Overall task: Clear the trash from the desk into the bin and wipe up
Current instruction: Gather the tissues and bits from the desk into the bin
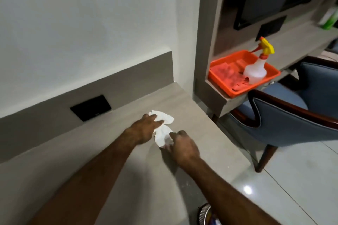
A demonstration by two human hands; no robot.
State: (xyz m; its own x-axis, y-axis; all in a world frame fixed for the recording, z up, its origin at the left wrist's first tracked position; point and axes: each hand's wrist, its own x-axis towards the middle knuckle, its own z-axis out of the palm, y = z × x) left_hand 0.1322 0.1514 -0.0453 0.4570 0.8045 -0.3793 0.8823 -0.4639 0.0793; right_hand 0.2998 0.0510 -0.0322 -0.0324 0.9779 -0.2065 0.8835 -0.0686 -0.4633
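Head cam: your L hand (146, 128) presses crumpled tissue (163, 129) flat on desk (109, 160); R hand (182, 145), at tissue's 5 o'clock, pinches it.

Single head-worn wide-angle view, looking forward and down, tilted. Close above the surface (192, 107), facing the wall (87, 23). Floor (301, 179) visible at right.

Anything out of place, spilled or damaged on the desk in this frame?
Only the crumpled white tissue on the desk, with the left hand and right hand both on it. The orange tray overhangs the higher desk's edge. The spray bottle stands upright. No spill shows.
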